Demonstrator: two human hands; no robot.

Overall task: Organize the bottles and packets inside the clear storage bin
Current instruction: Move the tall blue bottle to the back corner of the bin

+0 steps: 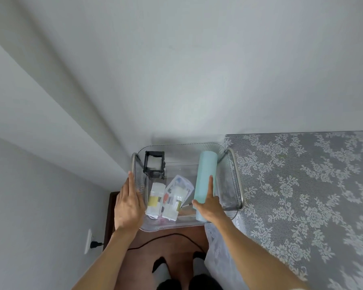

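head view: bin (232, 155) on a stand by the bed. left hand (128, 204) flat, fingers loose, on its left wall; right hand (208, 206) grasping the teal bottle (204, 176) at right. packets (170, 197) jumbled, unsorted; black frame (154, 164) far left.

a dark reddish-brown wooden surface (155, 245) carries a clear plastic storage bin with metal side handles (228, 197), set in the corner against the pale wall. a thin black cable (172, 235) lies curved across the wood just in front of the bin. a grey floral lace-covered bed (302, 195) adjoins on the right, touching the bin's side.
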